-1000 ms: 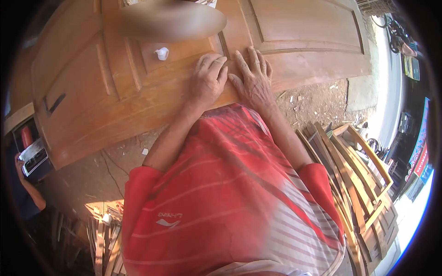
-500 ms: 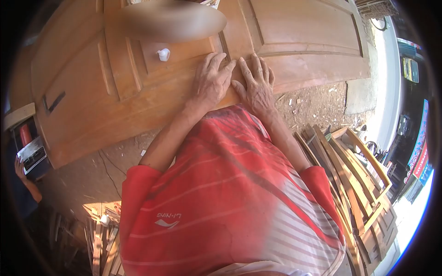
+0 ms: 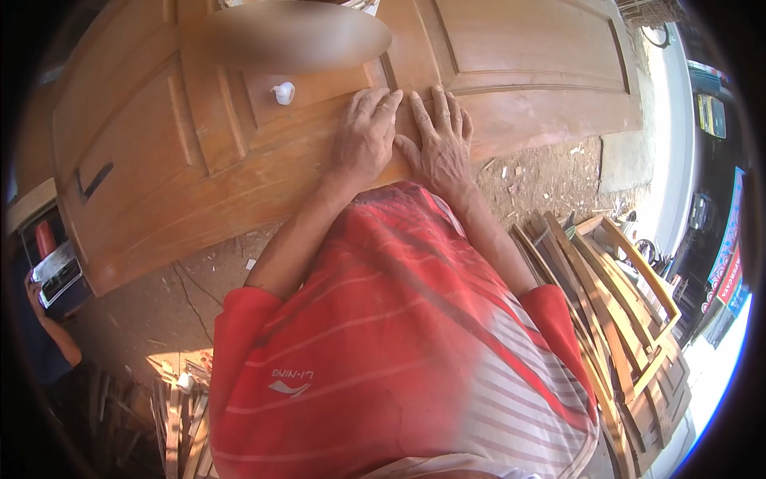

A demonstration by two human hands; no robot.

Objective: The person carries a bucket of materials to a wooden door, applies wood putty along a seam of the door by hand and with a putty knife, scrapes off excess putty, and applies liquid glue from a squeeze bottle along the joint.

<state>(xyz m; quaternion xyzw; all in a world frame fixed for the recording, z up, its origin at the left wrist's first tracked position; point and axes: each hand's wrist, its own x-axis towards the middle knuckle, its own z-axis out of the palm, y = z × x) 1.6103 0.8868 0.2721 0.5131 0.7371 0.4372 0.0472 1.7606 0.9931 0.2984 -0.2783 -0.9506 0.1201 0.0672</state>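
Note:
A large brown panelled wooden door (image 3: 263, 188) lies flat in front of me. On its near edge rests my left hand (image 3: 367, 132), fingers loosely bent and somewhat apart, with no object seen in it. Close beside it on the right, my right hand (image 3: 441, 140) lies palm down on the door with its fingers spread. A small white plastic bottle (image 3: 283, 93) is on a door panel, to the left of my left hand.
Wooden frames and slats (image 3: 618, 311) are stacked at the right. More wood strips (image 3: 175, 415) lie at the lower left. At the far left another person's arm (image 3: 57, 331) reaches to a silver object (image 3: 56, 275). A blurred oval covers the top.
The fingers of both hands have shifted slightly on the door, my left hand's thumb and fingers lying a little differently. The bottle stays on its panel.

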